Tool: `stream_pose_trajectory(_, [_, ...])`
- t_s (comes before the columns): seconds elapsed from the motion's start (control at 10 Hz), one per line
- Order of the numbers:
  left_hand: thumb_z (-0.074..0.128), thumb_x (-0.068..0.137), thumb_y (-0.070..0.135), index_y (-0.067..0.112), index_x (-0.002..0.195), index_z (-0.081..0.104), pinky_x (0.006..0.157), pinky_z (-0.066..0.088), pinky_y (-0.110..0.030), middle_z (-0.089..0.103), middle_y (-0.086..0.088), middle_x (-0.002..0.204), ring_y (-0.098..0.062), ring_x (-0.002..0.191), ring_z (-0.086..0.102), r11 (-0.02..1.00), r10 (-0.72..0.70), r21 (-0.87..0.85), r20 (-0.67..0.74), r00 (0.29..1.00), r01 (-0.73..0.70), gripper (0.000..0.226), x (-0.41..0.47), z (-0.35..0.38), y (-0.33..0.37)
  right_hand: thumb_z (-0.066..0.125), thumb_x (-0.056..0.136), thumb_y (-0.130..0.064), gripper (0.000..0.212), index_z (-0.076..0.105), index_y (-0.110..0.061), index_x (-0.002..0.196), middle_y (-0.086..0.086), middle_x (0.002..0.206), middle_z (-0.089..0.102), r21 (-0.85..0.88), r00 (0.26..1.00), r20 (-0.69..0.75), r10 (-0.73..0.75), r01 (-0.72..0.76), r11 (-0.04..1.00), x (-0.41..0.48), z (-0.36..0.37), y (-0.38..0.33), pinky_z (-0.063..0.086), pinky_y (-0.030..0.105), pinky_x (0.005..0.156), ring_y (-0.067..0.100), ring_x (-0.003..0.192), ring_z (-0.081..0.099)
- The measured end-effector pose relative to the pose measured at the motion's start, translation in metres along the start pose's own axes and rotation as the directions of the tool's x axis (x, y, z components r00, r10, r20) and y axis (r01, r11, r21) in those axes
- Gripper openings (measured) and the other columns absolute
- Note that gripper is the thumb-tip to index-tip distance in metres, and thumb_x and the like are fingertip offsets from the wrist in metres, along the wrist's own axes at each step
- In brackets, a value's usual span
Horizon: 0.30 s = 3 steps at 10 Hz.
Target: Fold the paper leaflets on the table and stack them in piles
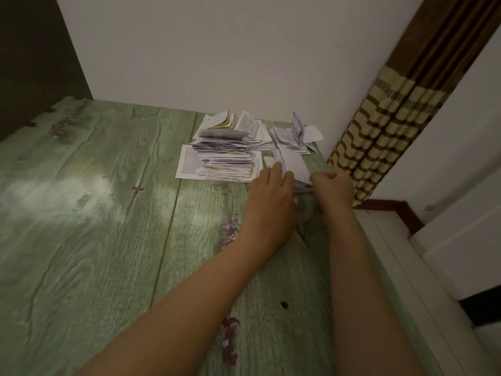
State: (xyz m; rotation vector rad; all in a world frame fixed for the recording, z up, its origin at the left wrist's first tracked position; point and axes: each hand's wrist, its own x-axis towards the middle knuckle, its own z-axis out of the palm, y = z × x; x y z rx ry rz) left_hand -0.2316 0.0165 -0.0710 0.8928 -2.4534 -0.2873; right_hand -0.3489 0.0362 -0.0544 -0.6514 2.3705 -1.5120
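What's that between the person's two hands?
A white leaflet, seen in the head view: the left hand presses on it, the right hand pinches its edge.

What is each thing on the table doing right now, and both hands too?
leaflet: partly folded, lying on the table.
left hand: fingers pressing down on the leaflet.
right hand: fingers curled, pinching the leaflet's edge.
near pile: folded, stacked loosely on a flat sheet.
far pile: folded, some springing open.
right pile: messy, one piece standing up.
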Motion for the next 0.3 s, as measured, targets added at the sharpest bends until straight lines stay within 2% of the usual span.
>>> stream_pose_trajectory(0.1, [0.044, 0.093, 0.017, 0.005, 0.144, 0.027, 0.112, 0.019, -0.04, 0.02, -0.018, 0.153, -0.033, 0.138, 0.02, 0.999, -0.031, 0.039, -0.029, 0.999, 0.032, 0.056, 0.0014, 0.0018, -0.0003, 0.054, 0.083, -0.011, 0.007, 0.055, -0.014, 0.09, -0.003, 0.078, 0.051, 0.114, 0.998, -0.044, 0.05, -0.045, 0.993, 0.0043, -0.0023, -0.0002, 0.043, 0.029, 0.073, 0.018, 0.084, 0.051])
stream_pose_trajectory(0.2, [0.049, 0.091, 0.017, 0.002, 0.143, 0.03, 0.113, 0.021, -0.042, 0.025, -0.021, 0.151, -0.035, 0.137, 0.025, 0.999, -0.033, 0.025, -0.069, 0.997, 0.035, 0.057, 0.0003, 0.0041, -0.0012, 0.053, 0.084, -0.011, 0.008, 0.056, -0.014, 0.091, -0.005, 0.077, 0.05, 0.172, 0.998, -0.04, 0.052, -0.044, 0.984, 0.0078, -0.0006, 0.0004, 0.043, 0.031, 0.075, 0.017, 0.085, 0.05])
stream_pose_trajectory(0.3, [0.071, 0.071, 0.01, -0.003, 0.119, 0.057, 0.092, 0.046, -0.046, 0.055, -0.026, 0.126, -0.04, 0.112, 0.055, 0.999, -0.033, 0.012, -0.151, 0.988, 0.035, 0.051, 0.0015, 0.0066, -0.003, 0.051, 0.085, -0.009, 0.013, 0.059, -0.009, 0.094, 0.0, 0.08, 0.052, 0.15, 0.997, -0.067, 0.034, -0.024, 0.988, 0.0078, 0.0012, -0.0007, 0.04, 0.027, 0.068, 0.017, 0.082, 0.049])
